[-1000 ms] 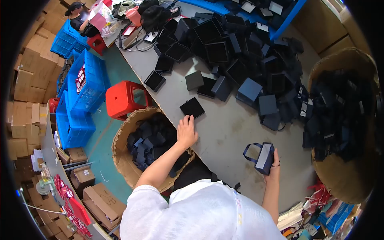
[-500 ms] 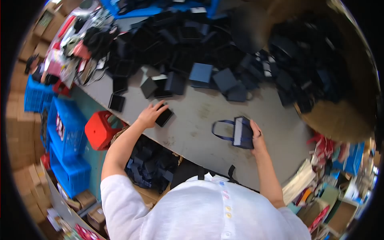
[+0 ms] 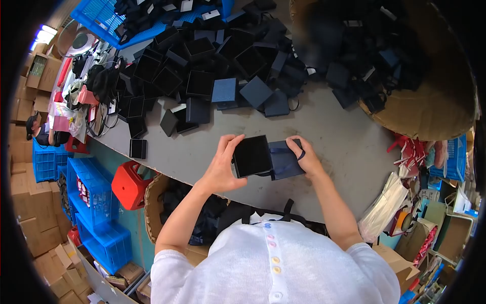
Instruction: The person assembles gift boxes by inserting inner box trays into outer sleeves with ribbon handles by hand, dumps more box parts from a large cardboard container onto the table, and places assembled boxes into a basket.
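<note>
Over the near part of the table, my left hand (image 3: 223, 164) is closed around the edge of an open black box (image 3: 252, 156). Its dark hollow inside faces up. Right beside it, my right hand (image 3: 306, 158) grips a small navy gift bag (image 3: 284, 164) with ribbon handles; one ribbon loops by the fingers. Box and bag meet edge to edge, and I cannot tell whether one overlaps the other. Ahead lie a blue lid (image 3: 225, 91) and a navy box (image 3: 198, 110). A small black box (image 3: 137, 149) sits at the table's left edge.
Many dark boxes (image 3: 202, 48) are heaped across the back of the grey table (image 3: 334, 121). A blue crate (image 3: 109, 23) stands behind them. At right is a big cardboard carton (image 3: 425, 119) with dark pieces. A red stool (image 3: 130, 185) and an open carton (image 3: 154, 213) are below left.
My left hand has lifted a black box off the table and brought it rightward. My right hand has moved the navy bag left and turned it, so the two now meet. The view has shifted.
</note>
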A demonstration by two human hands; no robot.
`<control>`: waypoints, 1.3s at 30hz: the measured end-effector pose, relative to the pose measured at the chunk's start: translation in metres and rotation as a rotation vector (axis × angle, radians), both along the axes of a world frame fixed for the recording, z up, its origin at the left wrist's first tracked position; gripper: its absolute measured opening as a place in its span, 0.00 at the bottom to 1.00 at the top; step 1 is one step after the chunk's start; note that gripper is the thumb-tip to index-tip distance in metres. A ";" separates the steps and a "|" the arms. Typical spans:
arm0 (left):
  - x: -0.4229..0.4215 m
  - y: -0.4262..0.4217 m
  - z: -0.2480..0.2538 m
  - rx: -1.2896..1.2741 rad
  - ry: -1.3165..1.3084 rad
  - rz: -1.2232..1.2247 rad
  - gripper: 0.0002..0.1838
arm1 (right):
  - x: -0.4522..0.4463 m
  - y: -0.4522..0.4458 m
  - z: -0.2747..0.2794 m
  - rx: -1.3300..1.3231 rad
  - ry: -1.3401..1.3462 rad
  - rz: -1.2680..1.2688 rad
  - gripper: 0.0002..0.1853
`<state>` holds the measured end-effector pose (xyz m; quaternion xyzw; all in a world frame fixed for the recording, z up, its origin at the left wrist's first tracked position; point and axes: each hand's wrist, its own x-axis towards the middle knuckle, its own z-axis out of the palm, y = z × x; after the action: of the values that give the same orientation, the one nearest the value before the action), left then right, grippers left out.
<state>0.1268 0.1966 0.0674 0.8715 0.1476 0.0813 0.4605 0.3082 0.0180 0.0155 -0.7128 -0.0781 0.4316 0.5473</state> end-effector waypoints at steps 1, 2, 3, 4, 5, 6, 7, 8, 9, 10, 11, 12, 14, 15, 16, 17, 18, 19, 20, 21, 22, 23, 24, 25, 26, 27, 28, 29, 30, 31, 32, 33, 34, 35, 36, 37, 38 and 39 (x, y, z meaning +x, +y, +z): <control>0.003 0.001 0.000 -0.022 0.034 -0.024 0.49 | 0.002 -0.001 0.002 0.002 0.002 -0.006 0.19; 0.005 0.000 0.001 -0.048 0.071 -0.053 0.48 | 0.003 -0.004 0.004 0.024 0.055 -0.019 0.19; 0.006 -0.003 0.003 -0.054 0.077 -0.065 0.48 | 0.003 -0.010 0.004 0.042 0.108 -0.034 0.19; 0.007 -0.005 0.006 -0.057 0.062 -0.064 0.47 | 0.004 -0.013 0.003 0.039 0.113 -0.048 0.19; 0.010 -0.006 0.007 -0.058 0.044 -0.063 0.47 | 0.004 -0.014 0.003 0.033 0.082 -0.030 0.18; 0.011 -0.009 0.006 -0.060 0.048 -0.075 0.47 | 0.004 -0.016 0.002 0.026 0.052 -0.011 0.18; 0.011 -0.012 0.006 -0.051 0.039 -0.065 0.47 | 0.004 -0.018 0.002 0.027 0.054 -0.023 0.18; 0.012 -0.014 0.007 -0.038 0.029 -0.055 0.47 | 0.005 -0.019 0.001 0.031 0.062 -0.033 0.18; 0.014 -0.015 0.006 -0.036 0.032 -0.064 0.47 | 0.006 -0.020 0.000 0.033 0.073 -0.042 0.18; 0.015 -0.016 0.005 -0.059 0.016 -0.041 0.47 | 0.007 -0.020 -0.002 0.036 0.077 -0.051 0.18; 0.015 -0.017 0.004 -0.085 0.002 -0.018 0.47 | 0.007 -0.021 -0.005 0.043 0.045 -0.053 0.18; 0.017 -0.018 0.004 -0.084 0.007 -0.026 0.47 | 0.009 -0.022 -0.006 0.051 0.012 -0.056 0.18; 0.021 -0.018 0.004 -0.074 -0.009 0.012 0.47 | 0.012 -0.021 -0.002 0.059 0.021 -0.070 0.18; 0.023 -0.018 0.005 -0.072 -0.006 0.008 0.47 | 0.013 -0.020 0.000 0.069 0.028 -0.077 0.18; 0.024 -0.018 0.005 -0.095 0.004 0.020 0.48 | 0.014 -0.020 0.000 0.073 0.031 -0.080 0.18; 0.026 -0.018 0.006 -0.118 0.014 0.033 0.48 | 0.015 -0.020 0.000 0.078 0.037 -0.090 0.19; 0.028 -0.019 0.006 -0.115 0.016 0.030 0.48 | 0.017 -0.020 0.000 0.083 0.043 -0.101 0.20; 0.029 -0.020 0.006 -0.110 0.046 0.004 0.48 | 0.017 -0.021 0.001 0.085 0.047 -0.105 0.20; 0.030 -0.022 0.007 -0.105 0.077 -0.021 0.48 | 0.017 -0.022 0.001 0.079 0.073 -0.099 0.20; 0.032 -0.022 0.007 -0.105 0.080 -0.024 0.48 | 0.018 -0.023 0.001 0.073 0.099 -0.092 0.20; 0.033 -0.021 0.007 -0.098 0.118 -0.077 0.48 | 0.017 -0.024 -0.003 0.074 0.102 -0.095 0.20; 0.035 -0.021 0.008 -0.091 0.155 -0.129 0.48 | 0.016 -0.026 -0.009 0.086 0.021 -0.065 0.20; 0.036 -0.023 0.008 -0.090 0.157 -0.131 0.48 | 0.016 -0.027 -0.012 0.099 -0.061 -0.035 0.19; 0.037 -0.026 0.008 -0.105 0.173 -0.180 0.47 | 0.016 -0.030 -0.014 0.099 -0.060 -0.038 0.19; 0.037 -0.029 0.008 -0.120 0.190 -0.228 0.47 | 0.015 -0.031 -0.010 0.066 -0.004 -0.011 0.18; 0.035 -0.028 -0.006 -0.113 0.152 -0.240 0.51 | 0.013 -0.031 -0.009 0.035 0.054 0.009 0.16; 0.034 -0.035 -0.012 -0.116 0.158 -0.250 0.51 | 0.007 -0.031 -0.014 0.101 0.111 -0.030 0.16; 0.037 -0.049 -0.016 -0.217 0.042 -0.227 0.54 | -0.002 -0.028 -0.021 0.167 0.160 -0.071 0.15; 0.045 -0.056 -0.021 -0.313 -0.089 -0.221 0.58 | -0.025 -0.021 -0.027 0.211 -0.082 -0.044 0.13; 0.048 -0.064 -0.029 -0.159 -0.105 -0.175 0.62 | -0.040 -0.015 -0.023 0.120 -0.218 -0.089 0.13; 0.050 -0.064 -0.036 -0.327 -0.108 -0.080 0.58 | -0.048 -0.010 -0.022 0.118 -0.140 -0.156 0.14; 0.046 -0.065 -0.044 -0.544 -0.076 0.038 0.52 | -0.057 -0.008 -0.031 0.208 -0.132 -0.154 0.17; 0.038 -0.060 -0.036 -0.515 0.008 0.085 0.46 | -0.054 -0.012 -0.030 0.339 -0.233 0.010 0.22; 0.030 -0.054 -0.028 -0.487 0.094 0.128 0.42 | -0.045 -0.016 -0.036 0.398 -0.269 0.248 0.29; 0.013 -0.041 -0.036 -0.505 0.099 0.124 0.41 | -0.015 -0.026 0.003 0.324 -0.030 0.608 0.32; -0.005 -0.036 -0.034 -0.578 0.222 0.237 0.38 | 0.013 -0.036 -0.002 0.332 -0.201 0.779 0.30; -0.027 -0.018 -0.035 -0.391 0.374 0.123 0.36 | 0.041 -0.046 -0.013 0.332 -0.373 0.951 0.29; -0.061 0.003 -0.052 -0.168 0.503 -0.014 0.35 | 0.069 -0.055 -0.039 0.264 -0.539 0.710 0.25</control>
<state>0.0654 0.1997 0.0154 0.8240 0.2578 -0.1536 0.4805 0.3777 -0.0366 -0.0232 -0.6530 -0.5111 0.3780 0.4117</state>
